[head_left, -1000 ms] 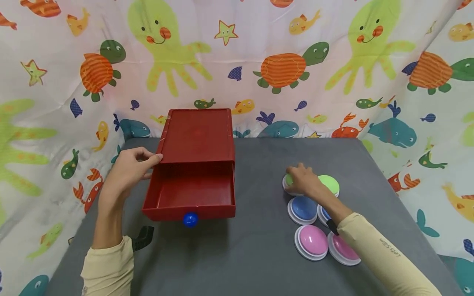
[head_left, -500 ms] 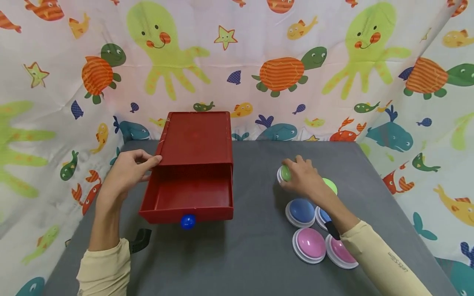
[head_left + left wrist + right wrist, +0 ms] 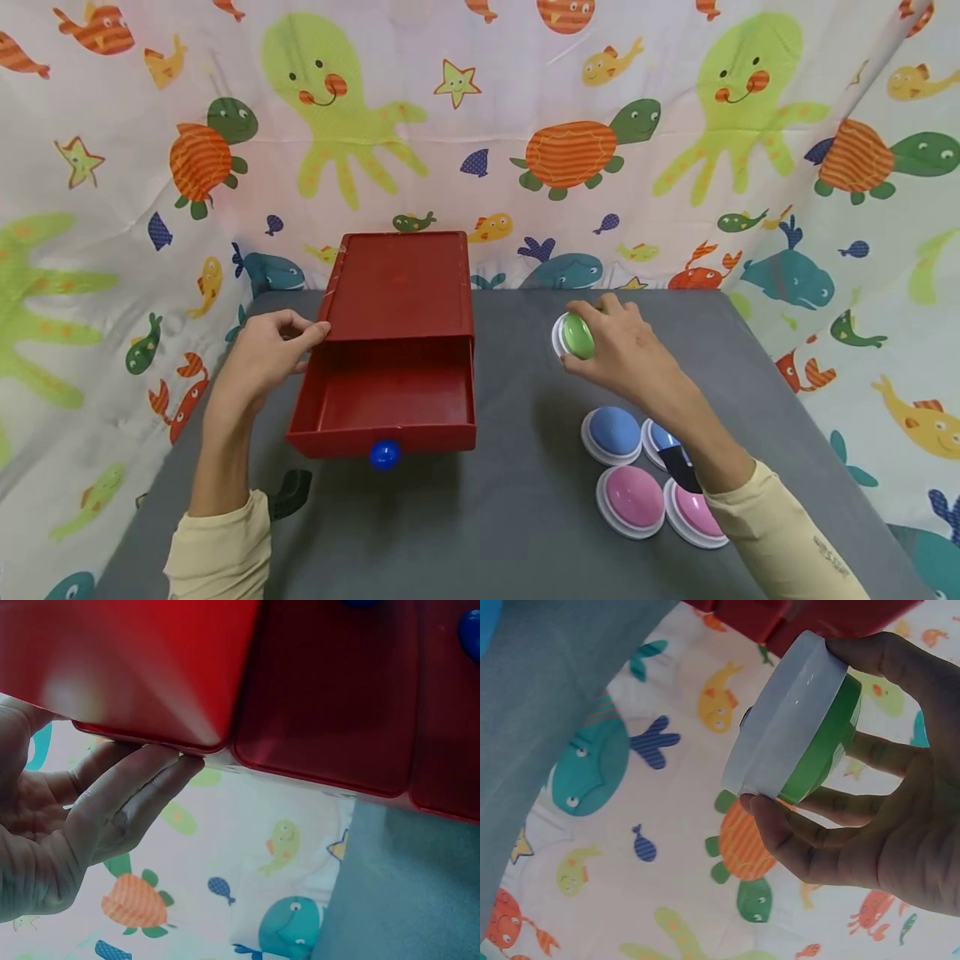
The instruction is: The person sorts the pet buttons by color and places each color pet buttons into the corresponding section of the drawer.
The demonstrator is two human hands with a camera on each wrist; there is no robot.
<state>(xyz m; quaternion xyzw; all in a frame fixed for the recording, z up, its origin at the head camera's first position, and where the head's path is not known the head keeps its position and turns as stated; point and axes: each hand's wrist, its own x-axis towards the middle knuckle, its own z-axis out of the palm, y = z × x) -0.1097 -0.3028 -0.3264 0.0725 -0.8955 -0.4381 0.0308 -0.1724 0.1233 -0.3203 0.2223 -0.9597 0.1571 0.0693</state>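
Note:
My left hand grips the front left edge of a red drawer cabinet, thumb on top. In the left wrist view its fingers lie along the cabinet's side wall. The top drawer, with a blue knob, is pulled out and bare inside. Right of the cabinet, my right hand holds a round push button with a green dome and white base, raised above the table and tilted. In the right wrist view thumb and fingertips pinch the rim of its white base.
Two blue buttons and two pink buttons stand on the grey table, below my right hand; my right forearm partly covers some of them. Lower drawers show in the left wrist view. A sea-animal printed curtain surrounds the table.
My right hand has lifted the green button off the table, moving it up and slightly left. A second green button is now hidden behind that arm. My left hand keeps its place.

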